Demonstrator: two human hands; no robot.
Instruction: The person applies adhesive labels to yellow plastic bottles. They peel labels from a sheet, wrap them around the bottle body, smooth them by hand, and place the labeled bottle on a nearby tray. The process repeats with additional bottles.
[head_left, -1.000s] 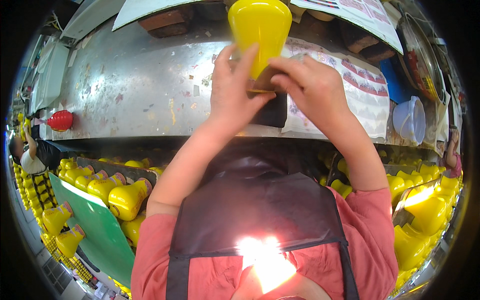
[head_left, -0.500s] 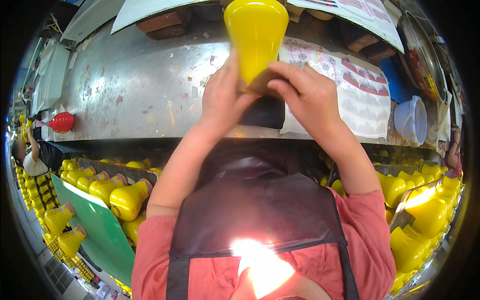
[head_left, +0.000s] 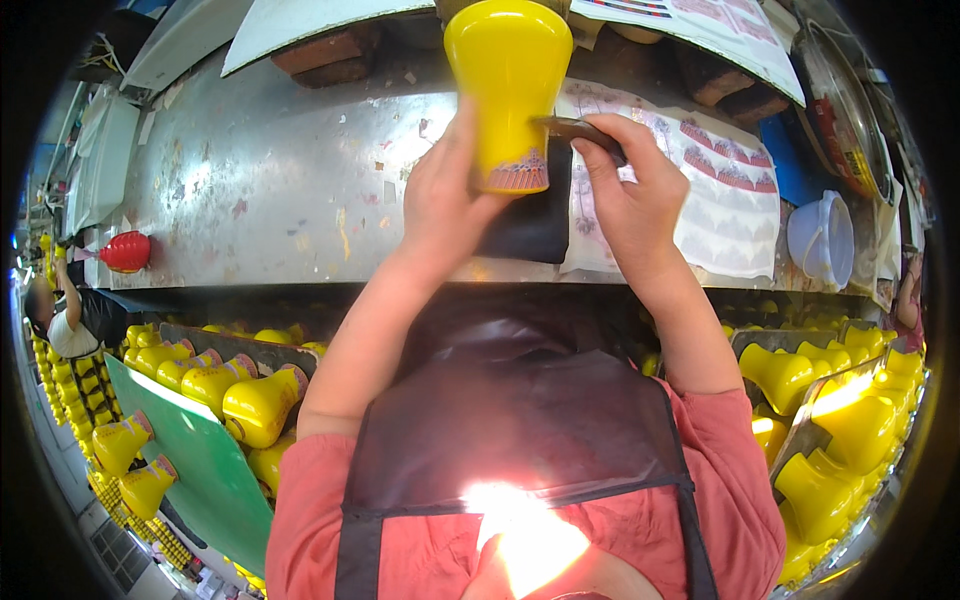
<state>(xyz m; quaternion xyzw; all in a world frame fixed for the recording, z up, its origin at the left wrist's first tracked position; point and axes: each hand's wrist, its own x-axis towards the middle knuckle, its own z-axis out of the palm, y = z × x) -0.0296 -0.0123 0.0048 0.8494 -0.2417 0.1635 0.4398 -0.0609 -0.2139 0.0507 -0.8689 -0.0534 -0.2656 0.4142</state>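
Note:
A glossy yellow vase [head_left: 508, 70] lies with its narrow end toward me, and a pink and blue patterned band [head_left: 519, 174] runs round that end. My left hand [head_left: 440, 190] holds the vase along its left side, fingers partly hidden behind it. In my right hand [head_left: 640, 180] is a thin dark flat scraper [head_left: 590, 134], pinched between thumb and fingers. Its tip reaches the right side of the vase; whether it touches cannot be made out. Below the vase, a black cloth or pad [head_left: 525, 228] lies on the metal table [head_left: 270, 190].
Printed decal sheets [head_left: 720, 220] lie to the right, near a pale bucket [head_left: 821, 240]. A red ribbed object [head_left: 125, 251] sits at the table's left. Boards propped on bricks [head_left: 330, 55] line the back. Yellow vases [head_left: 262, 405] fill racks on both sides; another person [head_left: 72, 318] is far left.
My right hand has drawn the scraper off the vase's narrow end and moved right, uncovering the patterned band. The left hand still holds the vase, which has shifted slightly left.

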